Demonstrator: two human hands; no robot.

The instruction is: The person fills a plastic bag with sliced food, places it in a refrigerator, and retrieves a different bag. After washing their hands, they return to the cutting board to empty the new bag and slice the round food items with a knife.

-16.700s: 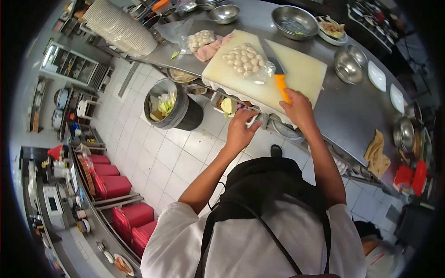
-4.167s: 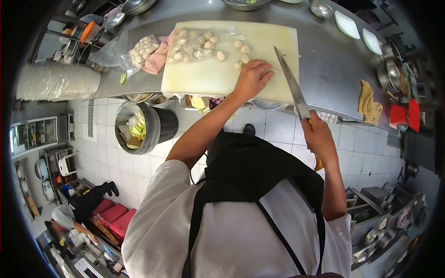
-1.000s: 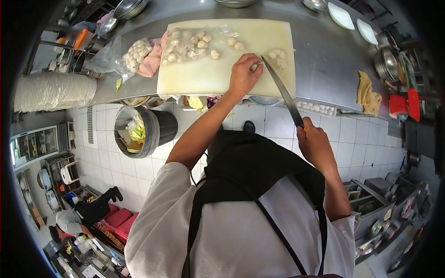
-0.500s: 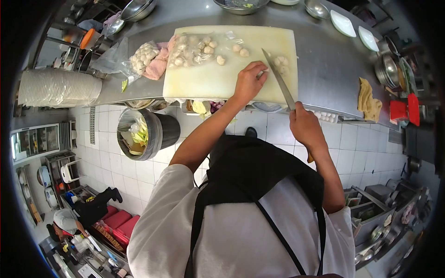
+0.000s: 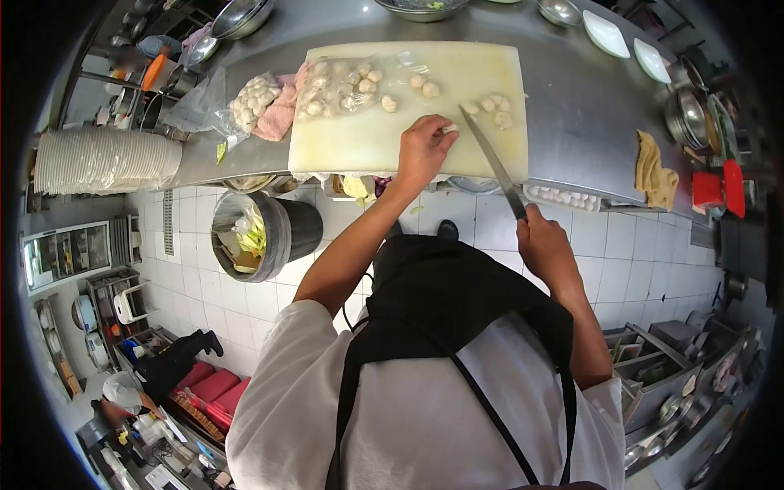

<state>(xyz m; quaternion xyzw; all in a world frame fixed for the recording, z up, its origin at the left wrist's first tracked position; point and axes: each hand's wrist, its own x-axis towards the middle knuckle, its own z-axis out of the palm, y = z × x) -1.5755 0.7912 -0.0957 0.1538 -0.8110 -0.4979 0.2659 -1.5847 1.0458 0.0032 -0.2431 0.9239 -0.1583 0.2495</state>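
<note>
A white cutting board lies on the steel counter. Over its middle, my left hand is closed with a small pale piece at its fingertips. My right hand grips the handle of a long knife, whose blade slants up and left over the board, its tip close to that piece. Cut pale pieces sit beyond the blade at the right. Round pale balls lie at the board's upper middle, beside a clear plastic bag holding more.
A pink cloth and a bag of pale balls are left of the board. Metal bowls, white dishes and a tan cloth rest on the counter. Below stands a bin. Another person is at lower left.
My left hand has moved slightly left and down with the pale piece. The knife and my right hand have shifted down, away from the cut pieces, which show more fully.
</note>
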